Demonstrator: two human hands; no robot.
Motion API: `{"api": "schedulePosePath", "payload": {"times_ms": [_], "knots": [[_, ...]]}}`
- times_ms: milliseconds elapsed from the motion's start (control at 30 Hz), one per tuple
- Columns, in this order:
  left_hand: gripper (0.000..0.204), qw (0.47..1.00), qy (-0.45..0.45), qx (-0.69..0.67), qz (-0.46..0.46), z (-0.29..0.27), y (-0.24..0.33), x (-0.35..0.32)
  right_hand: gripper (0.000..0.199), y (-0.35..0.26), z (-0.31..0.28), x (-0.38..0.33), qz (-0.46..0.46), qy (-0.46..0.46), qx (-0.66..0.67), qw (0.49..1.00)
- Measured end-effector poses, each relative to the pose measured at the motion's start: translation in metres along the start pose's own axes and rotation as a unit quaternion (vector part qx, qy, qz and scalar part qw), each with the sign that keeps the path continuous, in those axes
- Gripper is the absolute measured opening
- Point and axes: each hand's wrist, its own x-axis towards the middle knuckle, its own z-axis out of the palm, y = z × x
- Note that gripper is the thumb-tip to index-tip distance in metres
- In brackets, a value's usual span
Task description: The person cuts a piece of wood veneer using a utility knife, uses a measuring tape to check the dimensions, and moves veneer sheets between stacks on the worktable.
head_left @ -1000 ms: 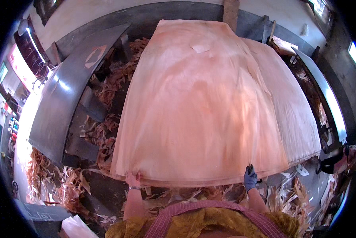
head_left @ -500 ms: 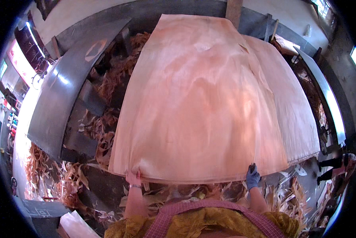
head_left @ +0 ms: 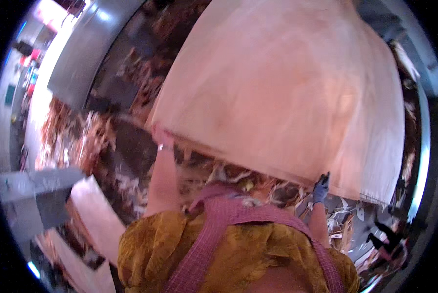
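A large pale-pink wood veneer sheet lies on a stack of similar sheets, its near edge running in front of me. My left hand, bare, grips the sheet's near left corner, its fingers blurred by motion. My right hand, in a grey-blue glove with dark fingertips, is closed on the near edge further right. Both arms reach forward, the left one stretched out farther. To the right, the lower layers of the veneer stack show beyond the top sheet.
Torn veneer scraps cover the floor at left and under the stack's near edge. A grey metal table stands at the far left. Pale boards lie at the lower left. Another person is at the lower right.
My view has tilted down and turned, so the stack appears higher and slanted. My left hand appears farther forward than the right. Both hands stay at the veneer sheet's near edge.
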Motion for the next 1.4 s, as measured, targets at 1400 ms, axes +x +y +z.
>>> {"api": "schedulePosePath", "payload": {"times_ms": [1400], "knots": [[0.012, 0.916, 0.062, 0.393, -0.045, -0.086, 0.031, 0.126, 0.054, -0.076, 0.026, -0.025, 0.166, -0.074, 0.116, 0.976]]}}
